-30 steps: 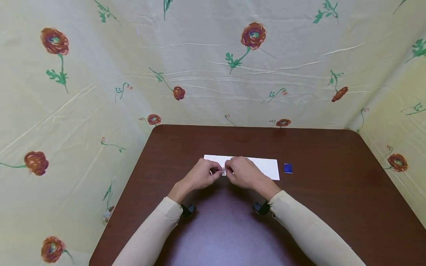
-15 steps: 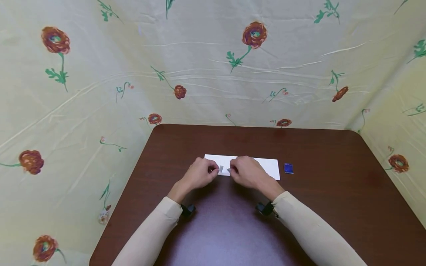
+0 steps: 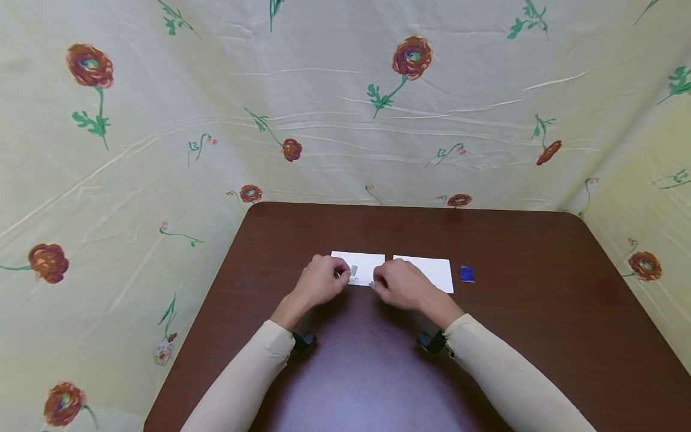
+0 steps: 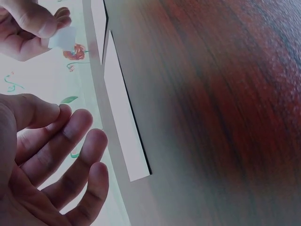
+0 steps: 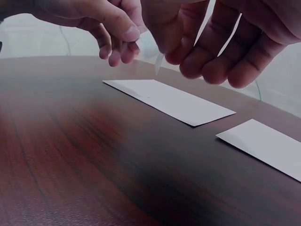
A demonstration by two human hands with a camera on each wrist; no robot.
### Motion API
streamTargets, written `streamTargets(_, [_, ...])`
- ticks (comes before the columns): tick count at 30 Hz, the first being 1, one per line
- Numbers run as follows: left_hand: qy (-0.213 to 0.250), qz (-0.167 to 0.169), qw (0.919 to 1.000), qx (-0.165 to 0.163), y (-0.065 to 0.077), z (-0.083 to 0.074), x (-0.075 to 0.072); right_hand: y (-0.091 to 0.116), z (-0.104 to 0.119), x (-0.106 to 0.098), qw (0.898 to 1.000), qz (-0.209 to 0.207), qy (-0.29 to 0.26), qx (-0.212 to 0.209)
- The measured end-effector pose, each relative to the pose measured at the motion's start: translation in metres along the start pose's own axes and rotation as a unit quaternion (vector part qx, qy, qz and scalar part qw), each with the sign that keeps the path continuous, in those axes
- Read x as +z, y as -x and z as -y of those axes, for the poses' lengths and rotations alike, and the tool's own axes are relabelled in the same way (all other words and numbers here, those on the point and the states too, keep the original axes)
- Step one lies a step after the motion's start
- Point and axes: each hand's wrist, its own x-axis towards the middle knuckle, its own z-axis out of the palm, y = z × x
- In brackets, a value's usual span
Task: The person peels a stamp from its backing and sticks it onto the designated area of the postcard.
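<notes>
My left hand (image 3: 322, 280) pinches a small greyish, see-through piece of film (image 3: 353, 271) between thumb and fingertips, above the left white card (image 3: 364, 260). Close by on the right, my right hand (image 3: 402, 282) pinches a second small whitish piece (image 4: 64, 37), which looks flat and thin in the left wrist view. In the right wrist view the two pieces are apart, both raised over the table. The other fingers of my left hand (image 4: 70, 155) are spread loosely. My right hand's fingers (image 5: 218, 63) curl beside its thumb.
A right white card (image 3: 432, 270) lies beside the left one with a narrow gap between them, partly behind my right hand. Farther right is a small blue square (image 3: 467, 273). The brown table (image 3: 518, 336) is bordered by a flowered cloth (image 3: 335, 120).
My hands were together over the left card and have moved apart. A small piece now shows at each hand's fingertips. The gap between the two cards has come into view.
</notes>
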Motion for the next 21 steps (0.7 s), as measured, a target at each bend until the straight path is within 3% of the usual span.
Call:
streamTargets(13, [-0.008,-0.005,0.9999,-0.008,0.000,0.000,0.001,0.008,0.015,0.016,0.995,0.078,-0.036,-0.052])
streamTargets(21, [-0.014,-0.007,0.9998,-0.009,0.001,0.000,0.001,0.010,0.020,0.027,0.993,0.096,-0.036,-0.060])
